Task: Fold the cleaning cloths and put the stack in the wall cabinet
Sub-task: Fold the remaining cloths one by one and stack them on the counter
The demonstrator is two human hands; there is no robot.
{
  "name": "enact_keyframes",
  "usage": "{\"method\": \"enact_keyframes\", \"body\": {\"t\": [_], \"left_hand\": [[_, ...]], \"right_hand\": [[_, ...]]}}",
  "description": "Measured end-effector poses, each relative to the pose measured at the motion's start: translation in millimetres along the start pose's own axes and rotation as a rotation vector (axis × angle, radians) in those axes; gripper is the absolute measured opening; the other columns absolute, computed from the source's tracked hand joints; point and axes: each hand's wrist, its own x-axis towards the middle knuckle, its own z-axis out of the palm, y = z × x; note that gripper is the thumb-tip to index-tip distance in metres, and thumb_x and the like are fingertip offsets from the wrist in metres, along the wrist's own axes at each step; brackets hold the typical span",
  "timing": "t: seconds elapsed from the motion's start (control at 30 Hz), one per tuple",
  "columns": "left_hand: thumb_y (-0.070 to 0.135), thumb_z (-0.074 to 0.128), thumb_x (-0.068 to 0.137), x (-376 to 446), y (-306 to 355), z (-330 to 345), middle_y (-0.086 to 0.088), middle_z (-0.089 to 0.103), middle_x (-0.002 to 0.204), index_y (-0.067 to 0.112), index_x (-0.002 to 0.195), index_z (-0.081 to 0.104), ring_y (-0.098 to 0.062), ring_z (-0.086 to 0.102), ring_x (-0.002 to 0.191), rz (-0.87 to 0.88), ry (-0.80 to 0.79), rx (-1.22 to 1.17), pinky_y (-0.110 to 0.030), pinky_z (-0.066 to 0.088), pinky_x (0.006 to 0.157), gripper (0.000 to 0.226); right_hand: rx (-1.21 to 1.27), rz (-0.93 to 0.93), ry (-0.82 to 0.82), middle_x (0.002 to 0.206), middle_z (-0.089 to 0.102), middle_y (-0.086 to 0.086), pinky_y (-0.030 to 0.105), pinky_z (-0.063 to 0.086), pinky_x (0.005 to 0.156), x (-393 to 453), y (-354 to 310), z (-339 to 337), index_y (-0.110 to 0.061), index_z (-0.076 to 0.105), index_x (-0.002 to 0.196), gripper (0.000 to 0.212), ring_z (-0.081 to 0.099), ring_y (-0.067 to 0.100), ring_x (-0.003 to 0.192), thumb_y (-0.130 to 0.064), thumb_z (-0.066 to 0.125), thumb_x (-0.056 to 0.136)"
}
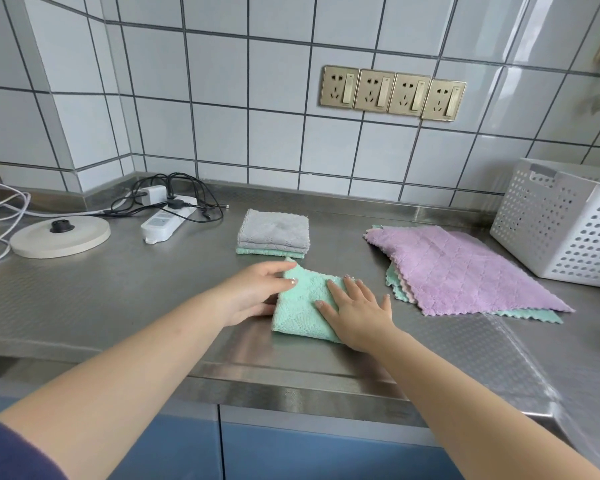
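A folded green cloth (pixel 302 306) lies near the counter's (pixel 125 306) front edge. The right hand (pixel 357 313) presses flat on its right half, fingers straight and spread. The left hand (pixel 257 289) grips its far-left corner, thumb on top. A folded stack (pixel 273 233) sits just beyond; unfolded cloths (pixel 461 268) lie right, beside a basket (pixel 561 223).

Embossed stainless-steel kitchen counter (pixel 125 299) | folded mint-green cloth (pixel 300 306) | grey-topped folded stack (pixel 273 233) | lilac-topped unfolded cloths (pixel 465 268) | white perforated basket (pixel 561 220) | white power strip (pixel 168 220) | round cream kettle base (pixel 60 235)
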Motion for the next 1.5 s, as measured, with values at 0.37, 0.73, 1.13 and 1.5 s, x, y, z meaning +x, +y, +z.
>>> {"method": "enact_keyframes", "body": {"t": [0.37, 0.73, 1.13, 1.5], "left_hand": [[-0.004, 0.058, 0.084, 16, 7, -15, 0.014, 0.045, 0.135, 0.031, 0.129, 0.052, -0.002, 0.039, 0.128, 0.327, 0.099, 0.259, -0.025, 0.031, 0.110, 0.057], [-0.005, 0.055, 0.088, 98, 64, -88, -0.001, 0.034, 0.150, 0.019, 0.136, 0.047, -0.006, 0.030, 0.137, 0.306, 0.294, 0.064, -0.018, 0.027, 0.098, 0.054], [0.005, 0.059, 0.086, 157, 35, -120, -0.008, 0.040, 0.146, 0.017, 0.136, 0.047, -0.019, 0.038, 0.134, 0.113, 0.366, 0.457, -0.023, 0.030, 0.101, 0.052], [0.012, 0.034, 0.094, 170, 71, -90, -0.003, 0.054, 0.135, 0.020, 0.128, 0.054, -0.023, 0.055, 0.116, 0.311, 0.374, 1.078, -0.036, 0.046, 0.095, 0.041]], "right_hand": [[0.682, -0.005, 0.313, 0.152, 0.020, 0.000, 0.038, 0.044, 0.100, 16, 15, -17, -0.035, 0.014, 0.148, 0.082, 0.047, 0.015, 0.125, -0.054, 0.059, 0.083], [1.166, 0.014, 0.243, 0.100, 0.053, -0.003, 0.020, 0.045, 0.059, 139, -31, -66, -0.030, 0.054, 0.130, 0.041, 0.053, 0.005, 0.072, -0.022, 0.062, 0.090], [0.934, 0.066, 0.132, 0.104, 0.048, -0.005, 0.025, 0.042, 0.079, 197, -37, -35, -0.020, 0.055, 0.131, 0.041, 0.046, 0.002, 0.070, -0.023, 0.060, 0.090], [0.456, -0.147, 0.310, 0.137, 0.049, 0.000, 0.031, 0.037, 0.101, 218, -62, -58, -0.022, 0.059, 0.126, 0.035, 0.048, 0.021, 0.124, -0.024, 0.042, 0.095]]}}
